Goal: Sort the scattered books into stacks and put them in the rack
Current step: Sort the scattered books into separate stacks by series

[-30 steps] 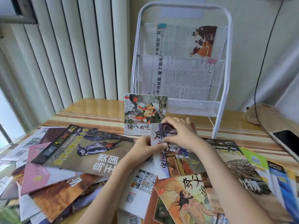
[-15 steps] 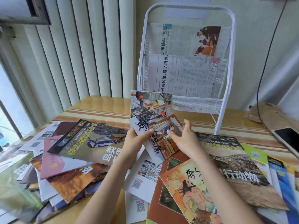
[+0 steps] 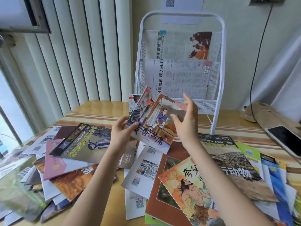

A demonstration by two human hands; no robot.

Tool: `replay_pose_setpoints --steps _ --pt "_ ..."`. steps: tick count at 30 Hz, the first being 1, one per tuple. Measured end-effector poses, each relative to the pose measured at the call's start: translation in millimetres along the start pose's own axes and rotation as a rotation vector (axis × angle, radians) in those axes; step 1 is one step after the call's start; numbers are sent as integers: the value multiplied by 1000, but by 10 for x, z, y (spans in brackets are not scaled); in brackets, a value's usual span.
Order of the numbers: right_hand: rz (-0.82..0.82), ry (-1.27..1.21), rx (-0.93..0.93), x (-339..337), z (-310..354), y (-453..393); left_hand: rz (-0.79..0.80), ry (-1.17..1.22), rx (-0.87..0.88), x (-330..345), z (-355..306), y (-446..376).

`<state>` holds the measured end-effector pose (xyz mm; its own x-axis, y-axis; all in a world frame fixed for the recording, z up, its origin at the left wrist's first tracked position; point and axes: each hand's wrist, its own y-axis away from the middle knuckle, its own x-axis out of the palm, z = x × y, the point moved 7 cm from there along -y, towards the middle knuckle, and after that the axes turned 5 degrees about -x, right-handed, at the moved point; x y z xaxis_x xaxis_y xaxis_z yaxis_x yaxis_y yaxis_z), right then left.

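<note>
The left hand (image 3: 121, 130) pinches the near-left corner of a small picture book (image 3: 154, 121); the right hand (image 3: 185, 121), fingers spread wide, sits at its right edge.

- The rack (image 3: 218, 66) stands at upper centre, at the counter's (image 3: 101, 110) back.
- Scattered books (image 3: 78, 154) cover the lower frame.
- A phone (image 3: 285, 139) lies at right.

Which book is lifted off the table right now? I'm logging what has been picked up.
The picture book with the blue-robed figure, pinched at its lower corner by the left hand; the right hand is open beside it. The others lie flat on the table.
</note>
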<state>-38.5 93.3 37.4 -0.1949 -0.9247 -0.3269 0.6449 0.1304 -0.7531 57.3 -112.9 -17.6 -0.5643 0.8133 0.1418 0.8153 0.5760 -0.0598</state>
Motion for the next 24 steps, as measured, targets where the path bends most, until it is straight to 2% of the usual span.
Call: replay_pose_setpoints --steps 2,4,6,7,9,11,14,19,24 --pt "4 -52 169 106 -219 67 -30 104 32 10 3 -127" --pt "166 -98 356 302 -427 191 -55 124 38 47 46 -262" --pt "373 -116 410 544 -516 287 -63 53 71 105 103 -401" --pt "399 -98 399 621 -547 282 -81 12 87 120 135 -470" --pt "311 -39 351 690 -598 189 -160 -162 150 99 198 -606" --pt "216 71 285 735 -619 91 -261 -477 199 41 270 -710" --pt "246 196 265 873 -701 56 -369 -773 141 -40 425 -776" --pt "305 296 235 958 -762 86 -420 -857 128 -17 497 -724" --pt "162 367 193 803 -608 37 -358 -884 92 21 464 -715"
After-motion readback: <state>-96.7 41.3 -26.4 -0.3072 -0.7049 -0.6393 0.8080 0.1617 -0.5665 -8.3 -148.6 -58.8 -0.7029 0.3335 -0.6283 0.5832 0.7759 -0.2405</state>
